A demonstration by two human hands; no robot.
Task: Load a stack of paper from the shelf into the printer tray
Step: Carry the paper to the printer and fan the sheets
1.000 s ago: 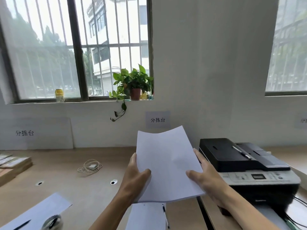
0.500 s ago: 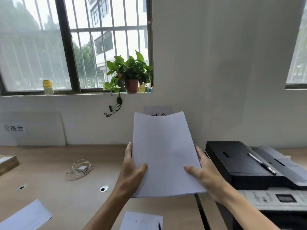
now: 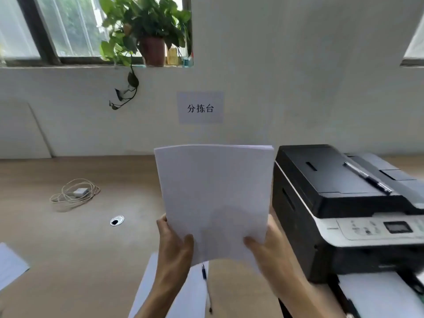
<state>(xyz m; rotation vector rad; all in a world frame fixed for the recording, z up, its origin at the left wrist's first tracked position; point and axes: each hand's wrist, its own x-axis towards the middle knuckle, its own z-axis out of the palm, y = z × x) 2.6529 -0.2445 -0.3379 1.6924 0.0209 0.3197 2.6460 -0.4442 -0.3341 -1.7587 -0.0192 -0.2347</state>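
Observation:
A stack of white paper (image 3: 214, 198) stands nearly upright in front of me, above the wooden desk. My left hand (image 3: 174, 246) grips its lower left corner, thumb on the front. My right hand (image 3: 267, 251) grips the lower right corner the same way. The black and grey printer (image 3: 339, 203) sits just right of the stack. Its pulled-out paper tray (image 3: 376, 294) with white sheets in it shows at the bottom right, below the printer's front.
A pen (image 3: 367, 177) lies on the printer lid. On the desk (image 3: 68, 237) are a coiled white cable (image 3: 74, 193), a cable hole (image 3: 117, 220), loose sheets (image 3: 9, 262) at left, and a sheet with a pen (image 3: 204, 271) under my hands. A potted plant (image 3: 146, 31) stands on the windowsill.
The stack has been raised from lying tilted to nearly upright, and my hands have slid down to its bottom corners. My view has moved closer to the desk and printer.

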